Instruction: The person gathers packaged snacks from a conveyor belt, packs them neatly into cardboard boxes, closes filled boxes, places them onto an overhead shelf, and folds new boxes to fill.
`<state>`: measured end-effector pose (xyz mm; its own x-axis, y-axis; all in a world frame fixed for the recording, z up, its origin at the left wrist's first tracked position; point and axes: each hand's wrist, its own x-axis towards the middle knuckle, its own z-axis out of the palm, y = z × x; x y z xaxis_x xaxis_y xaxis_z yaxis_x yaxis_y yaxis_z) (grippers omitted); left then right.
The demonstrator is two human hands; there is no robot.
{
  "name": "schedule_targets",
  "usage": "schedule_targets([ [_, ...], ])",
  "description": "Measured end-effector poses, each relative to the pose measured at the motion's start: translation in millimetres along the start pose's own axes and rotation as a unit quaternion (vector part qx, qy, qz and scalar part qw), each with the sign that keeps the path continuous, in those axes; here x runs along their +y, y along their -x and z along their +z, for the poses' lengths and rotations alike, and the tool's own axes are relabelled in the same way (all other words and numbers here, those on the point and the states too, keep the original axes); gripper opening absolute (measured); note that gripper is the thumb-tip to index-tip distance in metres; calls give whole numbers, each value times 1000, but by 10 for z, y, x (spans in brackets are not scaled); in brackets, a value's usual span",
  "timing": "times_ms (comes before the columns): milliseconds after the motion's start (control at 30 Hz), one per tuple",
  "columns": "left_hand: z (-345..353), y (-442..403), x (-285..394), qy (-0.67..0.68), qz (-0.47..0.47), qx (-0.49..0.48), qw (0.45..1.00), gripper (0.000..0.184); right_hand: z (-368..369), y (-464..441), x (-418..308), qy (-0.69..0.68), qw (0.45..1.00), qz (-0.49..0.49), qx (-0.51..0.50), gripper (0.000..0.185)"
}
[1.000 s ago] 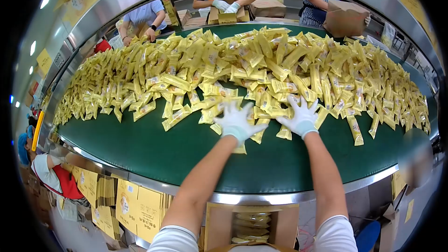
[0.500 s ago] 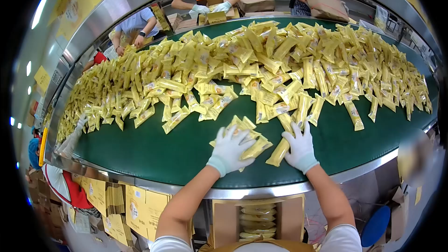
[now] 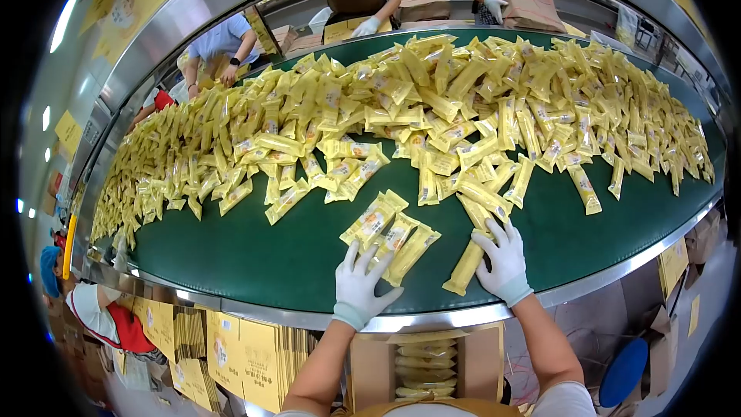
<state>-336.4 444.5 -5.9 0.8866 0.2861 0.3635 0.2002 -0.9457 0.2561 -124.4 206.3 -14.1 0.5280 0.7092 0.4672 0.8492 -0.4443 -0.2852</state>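
My left hand (image 3: 361, 284), in a white glove, has its fingers spread at the near edge of a small group of yellow wrapped snack packets (image 3: 411, 253) on the green belt. The fingertips touch or nearly touch these packets. My right hand (image 3: 505, 264), also gloved, lies with fingers stretched out beside a single yellow snack packet (image 3: 465, 266). Its index finger and thumb are against that packet's right side; other packets lie just beyond the fingertips. A large heap of the same packets (image 3: 332, 120) covers the far half of the belt.
The green conveyor belt (image 3: 224, 251) has a metal rim (image 3: 432, 321). Below it stands an open carton (image 3: 373, 374) with packets stacked inside. Flattened yellow cartons (image 3: 239, 347) are at lower left, a blue stool (image 3: 622, 372) at lower right. Several other people work around the belt.
My left hand has drawn back toward me off the packets, uncovering them side by side. My right hand has shifted slightly down beside its packet. Across the belt, co-workers' hands have moved.
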Motion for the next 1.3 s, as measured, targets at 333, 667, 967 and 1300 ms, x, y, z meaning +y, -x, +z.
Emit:
schedule_targets([
  [333, -79, -551, 20, -37, -22, -49, 998, 81, 64, -515, 314, -79, 988, 122, 50, 56],
  [667, 237, -715, 303, 23, 59, -94, 994, 70, 271, -695, -82, -23, 1000, -4, 9, 53],
  [967, 233, -685, 329, 33, 54, -72, 995, 64, 376, -403, -30, -94, 995, 34, 19, 25],
  [1300, 219, -693, 324, 46, 49, -71, 995, 63, 338, -422, -65, -96, 994, 45, 18, 23],
])
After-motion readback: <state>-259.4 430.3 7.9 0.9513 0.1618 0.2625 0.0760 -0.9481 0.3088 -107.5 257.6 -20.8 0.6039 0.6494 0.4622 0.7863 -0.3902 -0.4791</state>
